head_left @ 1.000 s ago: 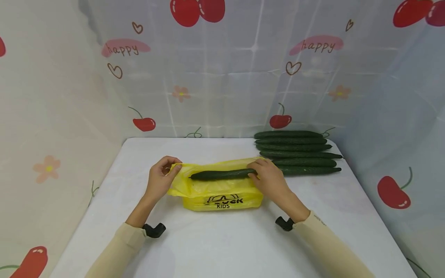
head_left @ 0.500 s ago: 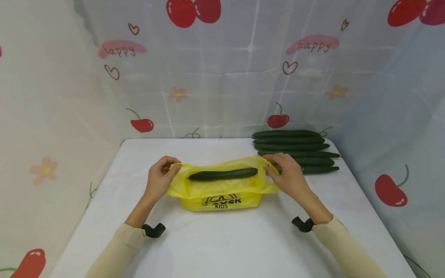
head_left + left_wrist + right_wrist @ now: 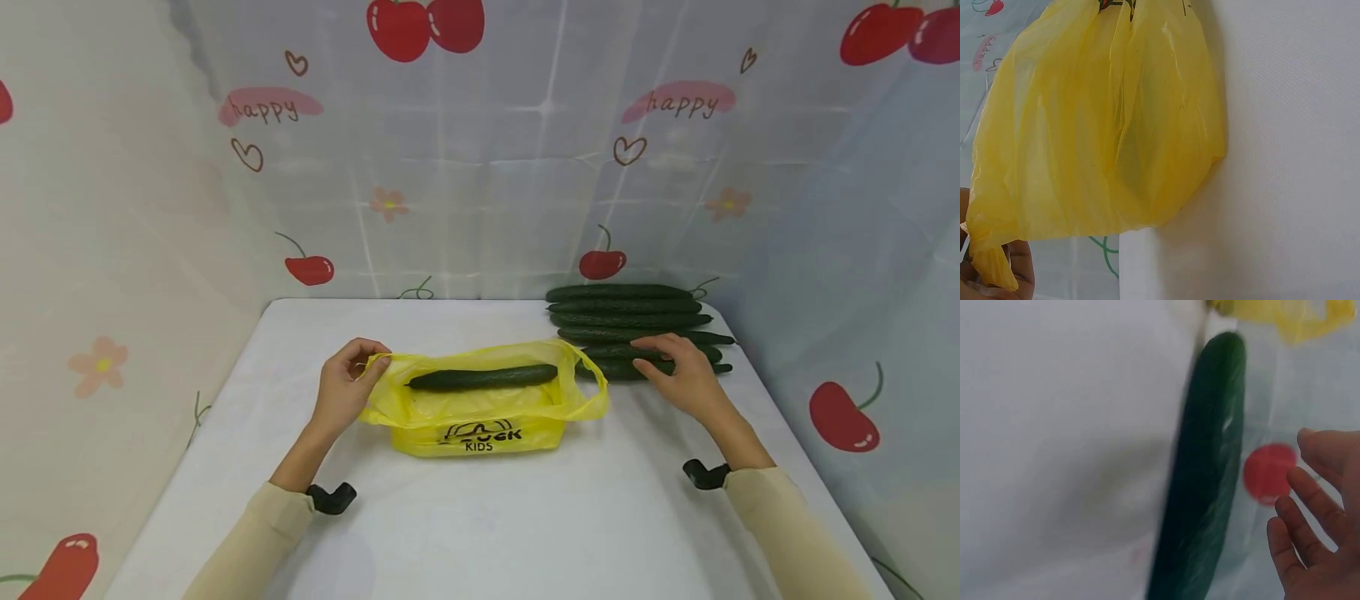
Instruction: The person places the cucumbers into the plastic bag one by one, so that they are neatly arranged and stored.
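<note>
A yellow plastic bag (image 3: 480, 435) with dark lettering stands with its mouth spread at mid-table. One cucumber (image 3: 483, 378) lies inside it. At the bag's left end, my left hand (image 3: 348, 375) pinches a handle; the left wrist view shows the bunched plastic (image 3: 994, 265) between fingers and thumb. My right hand (image 3: 686, 379) is over the near side of a cucumber stack (image 3: 630, 320), thumb and fingers apart, holding nothing. In the right wrist view the nearest cucumber (image 3: 1204, 469) lies beside the spread fingers (image 3: 1300, 531).
The cucumbers lie side by side at the table's back right corner. The bag's right handle loop (image 3: 598, 400) hangs loose near their left ends. A printed curtain (image 3: 480, 167) rises behind the white table (image 3: 480, 533).
My right hand has let go of the cucumber in the bag, drawn the bag's right handle outward, released it and moved right over the stack. The left hand has stayed in place.
</note>
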`<state>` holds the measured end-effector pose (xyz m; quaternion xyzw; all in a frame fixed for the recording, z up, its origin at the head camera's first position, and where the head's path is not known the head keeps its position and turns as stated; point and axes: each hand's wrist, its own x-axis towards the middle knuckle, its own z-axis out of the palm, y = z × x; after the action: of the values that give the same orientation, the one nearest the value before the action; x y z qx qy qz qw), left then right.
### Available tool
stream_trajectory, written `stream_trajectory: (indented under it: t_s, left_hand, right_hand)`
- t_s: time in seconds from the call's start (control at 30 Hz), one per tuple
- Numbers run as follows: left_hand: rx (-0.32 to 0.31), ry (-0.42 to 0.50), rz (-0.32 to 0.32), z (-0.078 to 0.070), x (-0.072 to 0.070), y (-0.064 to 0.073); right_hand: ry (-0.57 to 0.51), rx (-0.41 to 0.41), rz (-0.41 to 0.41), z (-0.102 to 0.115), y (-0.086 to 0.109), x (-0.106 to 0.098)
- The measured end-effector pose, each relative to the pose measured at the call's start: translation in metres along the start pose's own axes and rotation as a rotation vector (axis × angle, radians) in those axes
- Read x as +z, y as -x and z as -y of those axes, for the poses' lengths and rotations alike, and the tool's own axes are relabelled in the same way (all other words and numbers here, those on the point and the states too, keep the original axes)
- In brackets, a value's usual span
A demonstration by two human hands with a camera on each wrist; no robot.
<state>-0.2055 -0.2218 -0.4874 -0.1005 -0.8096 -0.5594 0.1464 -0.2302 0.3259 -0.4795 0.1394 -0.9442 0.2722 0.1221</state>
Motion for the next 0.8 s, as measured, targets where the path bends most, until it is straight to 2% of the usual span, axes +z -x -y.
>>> stream_trajectory:
  t_s: [0.1,0.23,0.33,0.47,0.6,0.8]
  left_hand:
    - [-0.001,0.002,-0.009,0.0,0.0,0.0]
    - [-0.003,0.02,-0.005,-0.001,0.001,0.0]
    - [-0.004,0.011,0.002,-0.002,0.001,0.001]
    - [-0.006,-0.016,0.005,-0.001,0.0,0.002]
    - [-0.01,-0.026,-0.001,-0.001,-0.001,0.002]
    - [0.004,-0.035,-0.006,0.001,-0.003,0.002]
  right_hand:
    - [0.011,0.04,0.032,-0.023,0.005,-0.002]
    - [0.004,0.026,0.049,-0.054,0.014,-0.012]
    - [-0.024,0.032,0.041,-0.076,0.022,-0.021]
    - [-0.074,0.085,0.023,-0.102,0.03,-0.028]
    - [-0.115,0.1,0.005,-0.114,0.031,-0.027]
    - [-0.121,0.056,-0.052,-0.118,0.027,-0.018]
